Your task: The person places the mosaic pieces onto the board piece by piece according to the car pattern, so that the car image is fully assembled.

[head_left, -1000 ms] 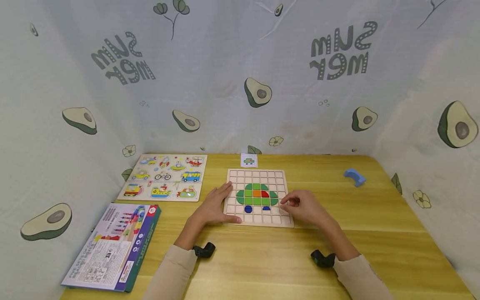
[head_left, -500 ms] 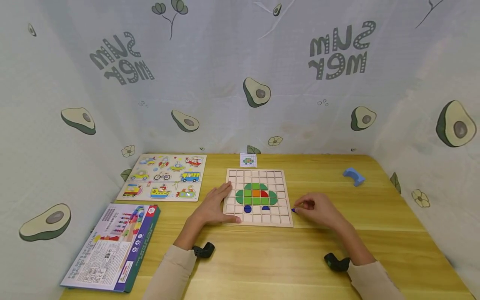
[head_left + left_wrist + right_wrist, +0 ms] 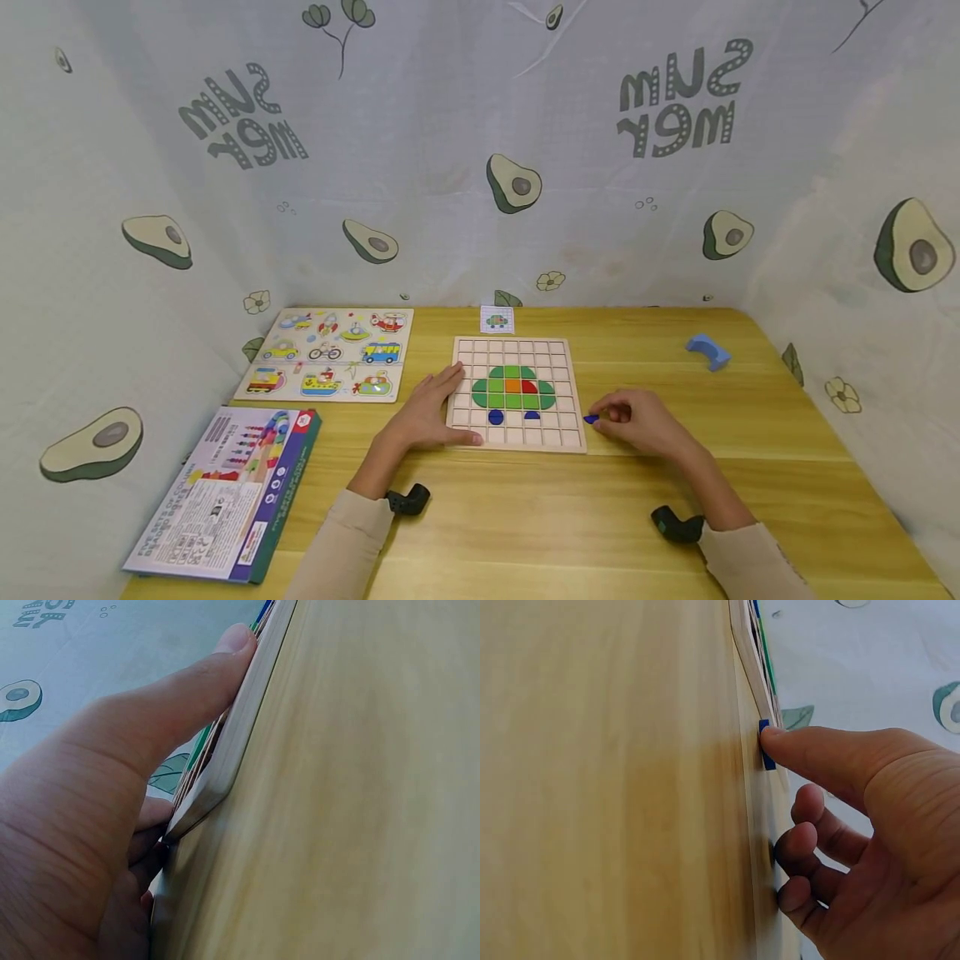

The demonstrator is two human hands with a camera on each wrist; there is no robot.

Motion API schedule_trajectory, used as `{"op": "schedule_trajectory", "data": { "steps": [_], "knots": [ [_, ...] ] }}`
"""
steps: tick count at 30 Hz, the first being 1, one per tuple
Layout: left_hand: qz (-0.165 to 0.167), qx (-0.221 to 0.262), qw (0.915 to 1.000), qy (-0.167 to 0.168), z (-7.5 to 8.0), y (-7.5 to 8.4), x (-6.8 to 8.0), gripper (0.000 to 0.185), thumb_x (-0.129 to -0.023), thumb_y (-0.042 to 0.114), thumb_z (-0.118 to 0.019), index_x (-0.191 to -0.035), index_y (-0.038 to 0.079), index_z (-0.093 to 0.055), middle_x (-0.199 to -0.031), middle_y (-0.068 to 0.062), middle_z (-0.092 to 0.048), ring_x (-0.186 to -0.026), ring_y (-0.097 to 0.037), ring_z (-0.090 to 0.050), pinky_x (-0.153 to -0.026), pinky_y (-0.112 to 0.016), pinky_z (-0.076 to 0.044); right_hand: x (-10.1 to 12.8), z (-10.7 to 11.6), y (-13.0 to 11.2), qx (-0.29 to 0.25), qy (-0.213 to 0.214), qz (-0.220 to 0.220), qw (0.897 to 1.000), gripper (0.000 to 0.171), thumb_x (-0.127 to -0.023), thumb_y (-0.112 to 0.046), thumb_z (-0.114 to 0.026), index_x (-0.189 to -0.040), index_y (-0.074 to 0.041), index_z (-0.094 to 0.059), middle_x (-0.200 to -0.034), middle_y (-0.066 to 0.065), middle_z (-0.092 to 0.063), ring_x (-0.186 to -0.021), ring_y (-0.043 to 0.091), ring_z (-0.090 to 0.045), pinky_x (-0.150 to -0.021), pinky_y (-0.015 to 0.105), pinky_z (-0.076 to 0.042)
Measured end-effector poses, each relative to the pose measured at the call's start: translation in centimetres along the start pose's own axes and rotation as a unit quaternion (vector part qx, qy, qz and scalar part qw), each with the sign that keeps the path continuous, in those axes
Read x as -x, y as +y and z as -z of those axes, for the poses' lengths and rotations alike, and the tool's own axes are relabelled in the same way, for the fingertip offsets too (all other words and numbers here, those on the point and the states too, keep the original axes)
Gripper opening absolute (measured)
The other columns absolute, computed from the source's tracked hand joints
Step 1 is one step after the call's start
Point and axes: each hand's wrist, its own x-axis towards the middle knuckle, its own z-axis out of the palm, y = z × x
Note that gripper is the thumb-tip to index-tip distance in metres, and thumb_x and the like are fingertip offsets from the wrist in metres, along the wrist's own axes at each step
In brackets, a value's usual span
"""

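Observation:
A square wooden grid board (image 3: pixel 557 357) lies on the table with a car-like figure of green, orange, red and blue pieces in its cells. My left hand (image 3: pixel 431 412) rests against the board's left side, fingers spread, its thumb lying on the front edge; the left wrist view shows that thumb (image 3: pixel 236 641) on the rim. Just off the board's right edge, my right hand (image 3: pixel 637 423) pinches a small blue half-circle piece (image 3: pixel 591 419). In the right wrist view the thumb presses the blue piece (image 3: pixel 765 755), while the other fingers curl below. A blue half circle (image 3: pixel 532 415) sits in the grid.
Behind the board lies a small picture card (image 3: pixel 497 320). To the left are a vehicle puzzle board (image 3: pixel 345 358) and a boxed set (image 3: pixel 225 492). A light blue arch block (image 3: pixel 708 352) stands at the right. Patterned cloth (image 3: pixel 450 183) hangs around the table.
My right hand has moved right, from over the board's right edge to the table beside it; the blue piece now shows in its fingers. My left hand has stayed put.

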Motion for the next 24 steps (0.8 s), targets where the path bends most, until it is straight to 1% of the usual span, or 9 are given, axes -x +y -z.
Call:
{"op": "schedule_trajectory", "data": {
  "steps": [9, 14, 17, 20, 24],
  "knots": [
    [0.0, 0.0, 1.0, -0.003, -0.1, -0.1, -0.2, 0.121, -0.073, 0.068, -0.081, -0.165, 0.01, -0.026, -0.174, -0.001, -0.018, -0.161, -0.023, -0.017, -0.133, -0.045, -0.01, 0.0, -0.2, -0.1, 0.008, 0.014, 0.001, 1.0, 0.01, -0.093, -0.02, -0.078, -0.099, -0.012, -0.079, -0.077, 0.0, -0.055, -0.069, 0.013, -0.046, -0.058, 0.023, -0.037],
    [0.0, 0.001, 1.0, -0.002, 0.0, -0.1, -0.1, 0.122, -0.073, 0.069, -0.08, -0.165, 0.011, -0.025, -0.174, 0.0, -0.017, -0.161, -0.022, -0.017, -0.133, -0.045, -0.01, -0.1, -0.2, -0.2, 0.008, 0.025, 0.001, 1.0, 0.009, -0.093, -0.019, -0.078, -0.099, -0.013, -0.079, -0.077, -0.001, -0.055, -0.068, 0.011, -0.047, -0.058, 0.023, -0.037],
    [0.0, 0.001, 1.0, 0.001, 0.0, -0.1, 0.0, 0.122, -0.073, 0.069, -0.08, -0.165, 0.011, -0.026, -0.174, 0.0, -0.018, -0.161, -0.022, -0.017, -0.133, -0.045, -0.011, -0.2, -0.2, -0.7, 0.006, 0.032, -0.001, 0.999, 0.01, -0.093, -0.02, -0.078, -0.1, -0.013, -0.08, -0.076, -0.001, -0.055, -0.067, 0.011, -0.047, -0.057, 0.022, -0.037],
    [-0.001, 0.003, 1.0, 0.001, 0.0, -0.1, 0.0, 0.122, -0.072, 0.069, -0.08, -0.165, 0.011, -0.026, -0.174, 0.0, -0.018, -0.161, -0.023, -0.017, -0.133, -0.045, -0.011, -0.3, -0.3, -1.3, -0.001, 0.028, -0.001, 1.0, 0.012, -0.093, -0.021, -0.078, -0.102, -0.012, -0.08, -0.076, -0.001, -0.055, -0.068, 0.012, -0.047, -0.057, 0.023, -0.037],
    [-0.001, 0.004, 1.0, 0.0, 0.0, -0.1, -0.1, 0.122, -0.072, 0.068, -0.081, -0.164, 0.011, -0.027, -0.174, 0.0, -0.018, -0.161, -0.022, -0.016, -0.132, -0.045, -0.011, -0.7, -0.7, -2.1, -0.01, 0.023, 0.0, 1.0, 0.011, -0.093, -0.02, -0.078, -0.101, -0.013, -0.08, -0.076, -0.001, -0.056, -0.069, 0.012, -0.048, -0.058, 0.022, -0.038]
  ]
}}
